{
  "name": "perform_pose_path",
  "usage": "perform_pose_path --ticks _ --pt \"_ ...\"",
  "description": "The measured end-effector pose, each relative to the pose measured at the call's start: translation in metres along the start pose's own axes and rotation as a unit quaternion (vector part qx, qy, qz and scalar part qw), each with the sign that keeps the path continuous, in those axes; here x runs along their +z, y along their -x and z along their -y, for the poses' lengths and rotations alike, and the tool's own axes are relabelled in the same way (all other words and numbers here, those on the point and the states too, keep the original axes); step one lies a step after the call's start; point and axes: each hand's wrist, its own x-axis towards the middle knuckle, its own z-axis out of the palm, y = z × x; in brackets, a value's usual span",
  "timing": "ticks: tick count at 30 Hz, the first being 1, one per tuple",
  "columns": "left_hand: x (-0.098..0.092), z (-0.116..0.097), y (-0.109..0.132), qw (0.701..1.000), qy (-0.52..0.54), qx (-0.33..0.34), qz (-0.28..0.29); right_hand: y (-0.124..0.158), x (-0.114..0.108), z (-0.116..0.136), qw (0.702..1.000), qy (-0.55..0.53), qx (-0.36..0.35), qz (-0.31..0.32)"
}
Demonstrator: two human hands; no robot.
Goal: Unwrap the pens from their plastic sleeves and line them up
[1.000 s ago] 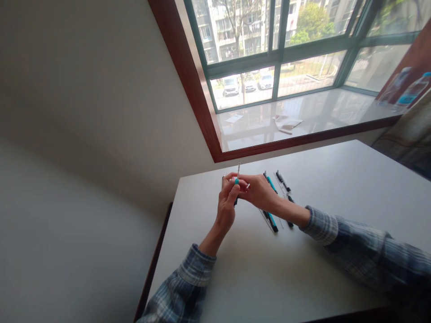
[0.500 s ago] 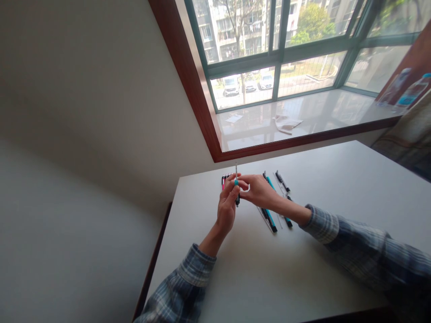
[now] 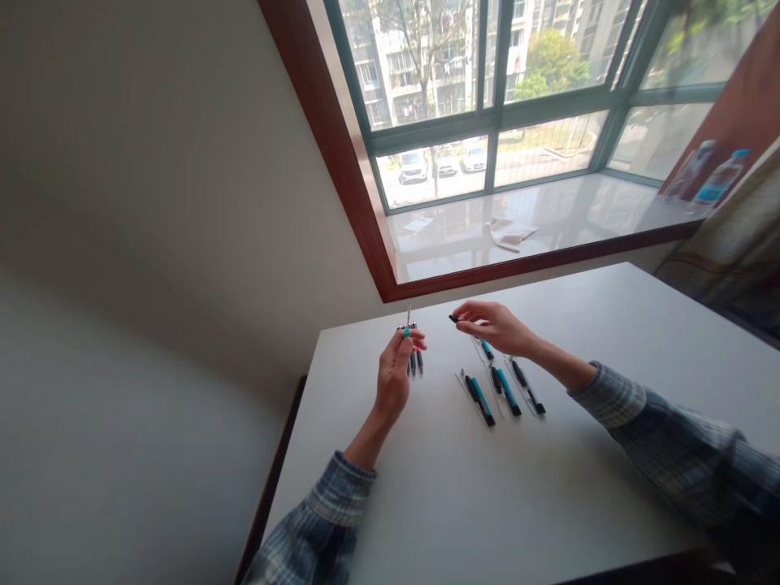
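My left hand is raised above the white table, fingers pinched round a thin upright pen part with a teal collar. My right hand is held a little to the right of it, pinching a small black piece at its fingertips. Below the left hand a few pens lie side by side on the table. Under and in front of the right hand lie several black and teal pens and pen parts in a row.
A wide window sill with papers on it runs behind the table. Two bottles stand at its right end. A dark wooden frame borders the window. The wall is at the left.
My hands were together on the pen part; they have come apart. The right hand has drawn away to the right with the small black piece. The view shifted slightly.
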Motion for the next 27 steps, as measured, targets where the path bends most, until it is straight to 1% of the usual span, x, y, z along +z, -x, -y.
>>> perform_pose_path --ticks 2,5,7,11,15,17,21,25,27 --pt "-0.007 0.006 0.004 0.999 -0.025 -0.006 0.030 0.010 -0.011 -0.013 1.000 0.010 0.009 -0.005" --pt "-0.016 0.014 0.013 0.995 -0.063 -0.030 0.068 0.027 -0.022 -0.028 0.999 -0.002 0.031 -0.010" --pt "-0.021 0.016 0.018 0.993 -0.087 -0.039 0.070 0.037 -0.025 -0.033 0.999 -0.012 0.035 -0.023" --pt "-0.023 0.009 0.024 0.980 -0.170 -0.049 0.088 0.051 -0.024 -0.033 0.998 0.013 0.013 -0.053" --pt "-0.017 0.000 0.029 0.967 -0.228 -0.048 0.100 0.059 -0.018 -0.026 0.998 0.022 0.005 -0.053" --pt "-0.014 -0.003 0.033 0.962 -0.243 -0.044 0.119 0.062 -0.015 -0.023 0.998 -0.010 0.014 -0.057" --pt "-0.009 -0.007 0.037 0.951 -0.264 -0.048 0.151 0.066 -0.011 -0.018 0.989 -0.118 0.043 -0.081" --pt "-0.007 -0.008 0.037 0.938 -0.294 -0.058 0.176 0.068 -0.010 -0.019 0.973 -0.207 0.084 -0.056" --pt "-0.007 -0.008 0.036 0.931 -0.308 -0.063 0.188 0.070 -0.009 -0.019 0.967 -0.233 0.093 -0.053"
